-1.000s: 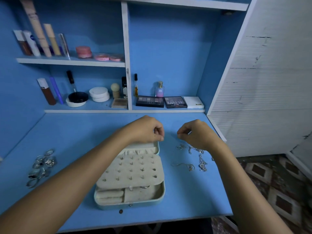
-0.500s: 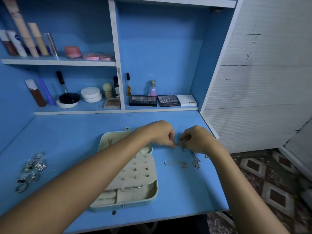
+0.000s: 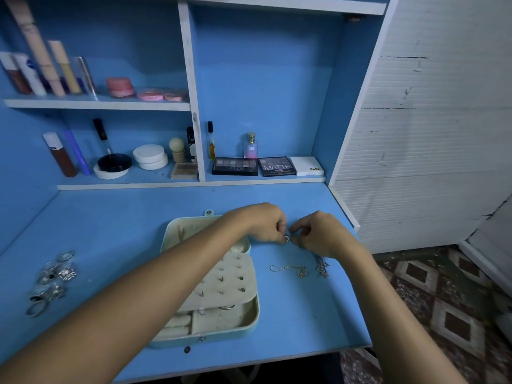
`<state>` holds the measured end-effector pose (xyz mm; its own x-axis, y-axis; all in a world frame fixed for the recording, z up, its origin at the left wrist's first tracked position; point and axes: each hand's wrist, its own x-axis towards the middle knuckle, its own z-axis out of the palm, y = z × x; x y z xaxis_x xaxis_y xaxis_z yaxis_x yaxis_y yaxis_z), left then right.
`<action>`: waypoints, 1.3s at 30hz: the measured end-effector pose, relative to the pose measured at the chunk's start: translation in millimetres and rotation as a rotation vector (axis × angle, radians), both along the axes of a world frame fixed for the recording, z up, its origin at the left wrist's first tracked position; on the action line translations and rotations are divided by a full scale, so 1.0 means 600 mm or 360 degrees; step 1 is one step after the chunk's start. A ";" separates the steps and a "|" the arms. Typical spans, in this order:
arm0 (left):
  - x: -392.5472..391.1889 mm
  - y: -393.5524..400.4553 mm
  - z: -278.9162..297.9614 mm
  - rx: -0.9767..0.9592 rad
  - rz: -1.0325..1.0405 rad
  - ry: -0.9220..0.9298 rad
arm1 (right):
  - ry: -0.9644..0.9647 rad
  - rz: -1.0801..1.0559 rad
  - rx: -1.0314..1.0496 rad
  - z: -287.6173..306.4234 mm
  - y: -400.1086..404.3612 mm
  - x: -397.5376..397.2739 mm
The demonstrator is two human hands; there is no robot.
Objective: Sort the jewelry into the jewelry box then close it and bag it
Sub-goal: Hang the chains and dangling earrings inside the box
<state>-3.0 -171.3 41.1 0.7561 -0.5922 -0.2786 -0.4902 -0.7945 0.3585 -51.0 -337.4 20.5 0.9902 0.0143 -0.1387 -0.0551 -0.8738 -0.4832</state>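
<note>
Nearest us, our two forearms reach out over a blue desk point(image 3: 291, 328). Between them lies the open jewelry box point(image 3: 249, 325), pale green; its cream earring panel point(image 3: 230, 281) has a few studs on it, and a ring or two sits in the front tray. Well to the left lies a pile of rings point(image 3: 51, 281). Right of the box, two chains point(image 3: 299, 270) lie loose on the desk. Just beyond the box's right corner, our left hand point(image 3: 263, 221) and right hand point(image 3: 321, 234) meet, fingers curled, both pinching a small silver piece point(image 3: 287, 238), too small to identify. We judge we are mid-sorting, perhaps working a clasp. Next, the piece needs carrying into a free compartment. Farthest back, shelves hold cosmetics point(image 3: 235, 165).
</note>
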 end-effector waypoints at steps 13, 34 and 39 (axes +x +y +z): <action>0.007 0.034 0.057 -0.0456 0.0107 0.0264 | -0.0072 0.0029 0.0137 -0.001 0.008 -0.005; 0.000 0.097 0.095 -0.1077 0.0229 0.0641 | -0.0210 0.0167 0.0582 0.012 0.041 -0.006; 0.000 0.114 0.088 -0.1417 0.0247 0.0800 | -0.0196 0.0133 0.0868 0.029 0.052 -0.010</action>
